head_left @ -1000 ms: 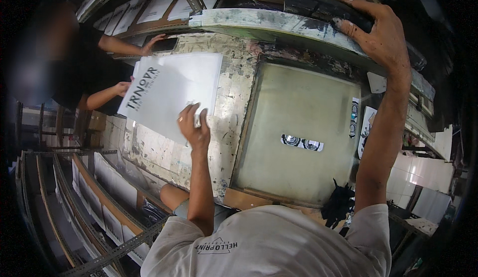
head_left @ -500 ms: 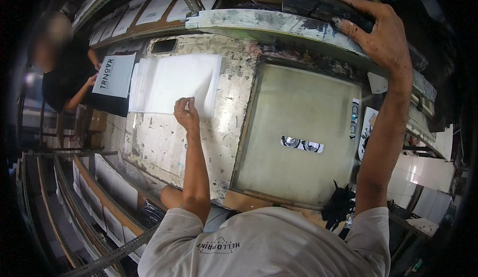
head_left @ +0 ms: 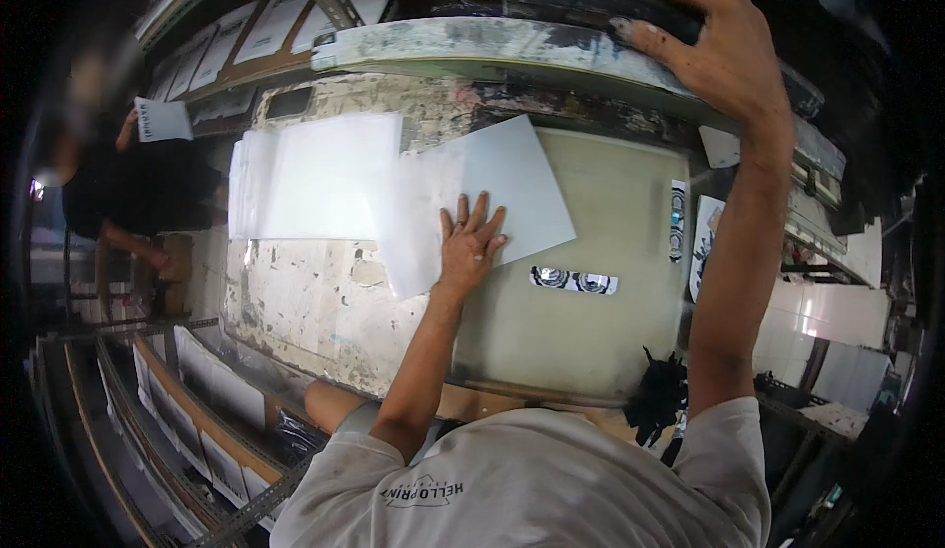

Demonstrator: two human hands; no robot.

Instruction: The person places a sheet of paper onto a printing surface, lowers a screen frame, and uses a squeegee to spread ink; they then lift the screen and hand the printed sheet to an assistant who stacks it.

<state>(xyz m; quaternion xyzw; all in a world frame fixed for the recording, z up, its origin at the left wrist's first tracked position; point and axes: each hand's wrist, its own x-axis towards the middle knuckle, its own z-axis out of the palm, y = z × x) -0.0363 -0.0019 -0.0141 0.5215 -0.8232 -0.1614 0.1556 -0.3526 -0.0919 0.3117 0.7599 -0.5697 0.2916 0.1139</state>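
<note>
My left hand [head_left: 474,243] lies with its fingers spread on a loose translucent white plastic sheet [head_left: 517,189]. Slanting across, this sheet covers part of the beige printing bed [head_left: 591,341] and reaches over to the table on the left. Beside it on the left is a stack of white sheets [head_left: 325,174]. At the far side, my right hand [head_left: 714,51] is closed round a black, ink-stained squeegee [head_left: 581,4], thumb in front. The squeegee is at the paint-smeared frame bar [head_left: 443,44]; whether it rests on it, I cannot tell.
Two printed strips are on the bed, one near its middle [head_left: 574,280] and one at its right edge [head_left: 677,221]. A phone-like dark rectangle [head_left: 288,103] lies at the table's far left. Shelves of white prints [head_left: 221,46] stand behind, racks [head_left: 162,400] at lower left. Another person [head_left: 138,189] is at the left.
My left hand has moved right from the stack, bringing a sheet over the bed, and its fingers have spread. My right hand keeps its grip. The other person has moved farther away with a printed sheet.
</note>
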